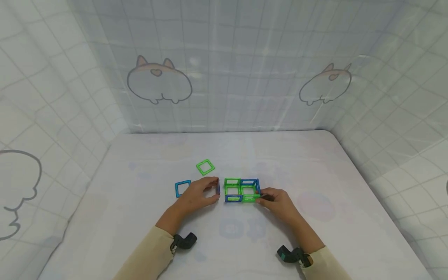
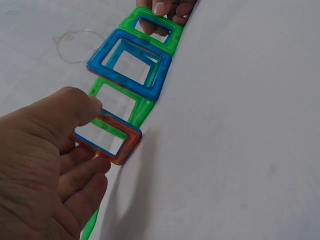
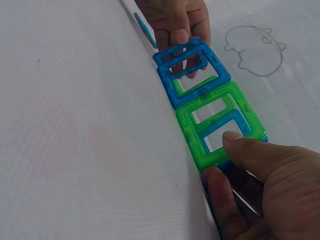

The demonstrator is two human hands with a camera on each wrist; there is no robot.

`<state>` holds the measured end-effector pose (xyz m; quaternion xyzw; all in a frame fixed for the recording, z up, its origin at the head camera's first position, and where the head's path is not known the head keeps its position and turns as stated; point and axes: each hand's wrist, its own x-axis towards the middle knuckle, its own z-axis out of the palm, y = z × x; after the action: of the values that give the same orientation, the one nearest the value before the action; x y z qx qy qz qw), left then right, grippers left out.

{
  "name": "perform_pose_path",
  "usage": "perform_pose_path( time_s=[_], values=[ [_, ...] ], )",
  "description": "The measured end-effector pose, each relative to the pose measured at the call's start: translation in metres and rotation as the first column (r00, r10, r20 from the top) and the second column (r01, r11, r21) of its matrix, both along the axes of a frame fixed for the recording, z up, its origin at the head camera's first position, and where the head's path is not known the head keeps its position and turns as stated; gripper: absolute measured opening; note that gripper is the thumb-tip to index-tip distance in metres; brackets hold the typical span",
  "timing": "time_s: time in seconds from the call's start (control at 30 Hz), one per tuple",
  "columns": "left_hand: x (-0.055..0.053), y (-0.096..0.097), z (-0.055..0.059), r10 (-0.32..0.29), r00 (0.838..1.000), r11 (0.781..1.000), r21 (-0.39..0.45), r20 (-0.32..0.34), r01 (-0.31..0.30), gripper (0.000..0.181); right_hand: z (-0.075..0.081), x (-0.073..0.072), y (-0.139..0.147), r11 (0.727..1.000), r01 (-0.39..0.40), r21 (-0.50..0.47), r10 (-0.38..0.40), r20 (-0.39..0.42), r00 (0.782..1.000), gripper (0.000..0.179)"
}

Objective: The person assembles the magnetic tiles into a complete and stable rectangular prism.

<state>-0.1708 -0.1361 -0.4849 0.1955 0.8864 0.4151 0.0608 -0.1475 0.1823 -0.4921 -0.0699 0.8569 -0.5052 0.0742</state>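
My left hand (image 1: 196,197) pinches an upright square magnetic tile (image 1: 218,186) between thumb and fingers. It looks reddish in the left wrist view, with blue along its inner edges. Just right of it stands a low, two-cell box of green and blue magnetic tiles (image 1: 242,193), its walls upright and tops uncovered. In the head view a narrow gap separates the held tile from the box's left end. At the box's right end, my right hand (image 1: 281,204) grips the near corner. Its thumb lies over the green front tile (image 3: 187,132), fingers at the blue end wall.
A loose green tile (image 1: 199,170) lies flat beyond my left hand. Left of that hand lies a blue tile (image 1: 176,189), partly covered by it. The pale table (image 1: 224,149) meets a curtain-like backdrop (image 1: 231,97) at its far edge, with more sheets along both sides.
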Motion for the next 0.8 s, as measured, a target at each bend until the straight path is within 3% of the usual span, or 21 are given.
perform_pose_path(
  time_s=[0.53, 0.8],
  values=[
    [-0.0093, 0.0068, -0.0060, -0.085, 0.996, 0.991, 0.107, 0.016, 0.082, 0.062, -0.0015, -0.0023, 0.0015, 1.000, -0.007, -0.019, 0.007, -0.002, 1.000, 0.023],
    [-0.0107, 0.0066, -0.0093, -0.103, 0.994, 0.987, 0.122, 0.020, 0.100, 0.059, -0.0045, -0.0034, 0.0015, 1.000, -0.011, -0.021, 0.011, -0.005, 1.000, 0.023]
  ],
)
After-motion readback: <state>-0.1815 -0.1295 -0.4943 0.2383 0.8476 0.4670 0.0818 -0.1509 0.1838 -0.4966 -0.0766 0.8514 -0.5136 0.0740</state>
